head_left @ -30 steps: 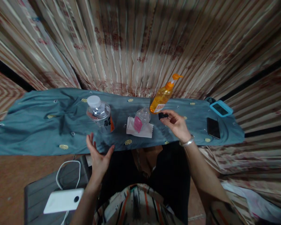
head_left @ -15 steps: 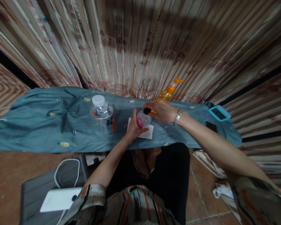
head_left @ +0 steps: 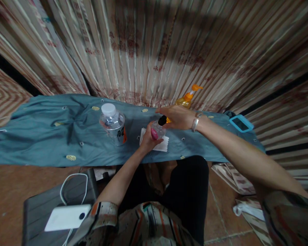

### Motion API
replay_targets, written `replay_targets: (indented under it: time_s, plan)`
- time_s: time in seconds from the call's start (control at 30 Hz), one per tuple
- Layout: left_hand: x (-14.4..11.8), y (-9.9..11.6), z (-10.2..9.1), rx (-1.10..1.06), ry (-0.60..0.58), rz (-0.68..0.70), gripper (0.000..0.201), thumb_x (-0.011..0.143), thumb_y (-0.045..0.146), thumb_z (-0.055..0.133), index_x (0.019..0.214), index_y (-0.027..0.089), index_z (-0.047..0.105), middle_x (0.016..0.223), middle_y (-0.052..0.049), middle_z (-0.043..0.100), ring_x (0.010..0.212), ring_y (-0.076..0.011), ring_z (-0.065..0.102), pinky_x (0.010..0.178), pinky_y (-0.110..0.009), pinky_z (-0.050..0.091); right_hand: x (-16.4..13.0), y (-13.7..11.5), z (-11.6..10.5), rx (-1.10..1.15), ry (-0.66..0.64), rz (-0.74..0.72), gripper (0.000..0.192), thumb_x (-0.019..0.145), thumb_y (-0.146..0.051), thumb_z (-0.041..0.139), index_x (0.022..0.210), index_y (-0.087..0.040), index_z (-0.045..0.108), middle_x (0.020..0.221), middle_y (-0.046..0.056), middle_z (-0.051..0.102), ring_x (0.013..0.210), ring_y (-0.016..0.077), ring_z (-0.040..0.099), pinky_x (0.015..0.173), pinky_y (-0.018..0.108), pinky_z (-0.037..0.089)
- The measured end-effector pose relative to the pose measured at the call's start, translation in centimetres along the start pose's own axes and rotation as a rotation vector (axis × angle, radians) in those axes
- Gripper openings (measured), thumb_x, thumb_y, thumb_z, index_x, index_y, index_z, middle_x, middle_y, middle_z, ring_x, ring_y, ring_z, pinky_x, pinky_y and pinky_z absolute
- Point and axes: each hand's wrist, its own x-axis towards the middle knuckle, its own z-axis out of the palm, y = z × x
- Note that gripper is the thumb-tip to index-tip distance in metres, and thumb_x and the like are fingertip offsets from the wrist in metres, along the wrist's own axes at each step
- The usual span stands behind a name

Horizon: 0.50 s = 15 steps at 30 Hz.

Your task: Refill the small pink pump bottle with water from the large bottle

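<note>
My left hand (head_left: 149,140) is wrapped around a small clear bottle (head_left: 160,131) with a pink patch on its side. A white scallop-edged cloth (head_left: 163,145) lies under the bottle. Over the bottle's mouth, my right hand (head_left: 181,117) curves with its thumb and fingers about a small black-and-orange piece (head_left: 162,120); whether this is the cap cannot be made out. Just behind that hand stands a pump bottle (head_left: 184,101) of yellow liquid with an orange pump, its lower part hidden. A large clear bottle (head_left: 113,124) with a white lid stands left of my left hand.
A teal cloth (head_left: 46,136) covers the narrow table. At its right end lie a blue-framed device (head_left: 241,123) and a dark item partly behind my arm. A white power bank or phone (head_left: 66,217) with a white cable rests on a grey seat (head_left: 33,218). Pleated curtains (head_left: 149,51) hang behind.
My right hand has shifted slightly, its index finger now stretched higher above the black piece. The small bottle and the black piece have moved slightly to the right.
</note>
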Motion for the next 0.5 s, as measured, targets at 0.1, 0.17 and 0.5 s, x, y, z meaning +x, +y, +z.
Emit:
replay_targets:
  time_s: [0.1,0.17,0.5]
  plan:
    - [0.0,-0.1,-0.1,0.013,-0.002,0.001,0.099,0.055,0.016,0.094,0.14,0.024,0.043,0.142,-0.012,0.061,0.131,-0.0315,0.062,0.117,-0.051,0.047,0.0,-0.4,0.1,-0.032,-0.046,0.014,0.032,0.098,-0.025,0.066,0.128,-0.014,0.071,0.125,0.014,0.079,0.12,0.0295,0.074,0.093,0.032,0.052]
    - [0.0,-0.1,-0.1,0.023,-0.002,0.015,0.099,0.056,0.016,0.093,0.14,0.024,0.043,0.144,-0.012,0.059,0.134,-0.0314,0.06,0.119,-0.05,0.045,0.1,-0.8,0.3,-0.063,-0.046,0.081,0.033,0.104,-0.034,0.058,0.116,-0.009,0.076,0.114,0.02,0.08,0.111,0.0346,0.076,0.087,0.036,0.053]
    - [-0.1,-0.1,-0.1,0.123,0.001,0.023,0.101,0.059,0.017,0.093,0.146,0.023,0.04,0.146,-0.013,0.059,0.134,-0.0314,0.061,0.117,-0.049,0.047,0.2,-1.8,0.5,-0.083,-0.063,0.087,0.035,0.104,-0.033,0.056,0.125,-0.01,0.072,0.123,0.02,0.078,0.114,0.0331,0.075,0.09,0.036,0.052]
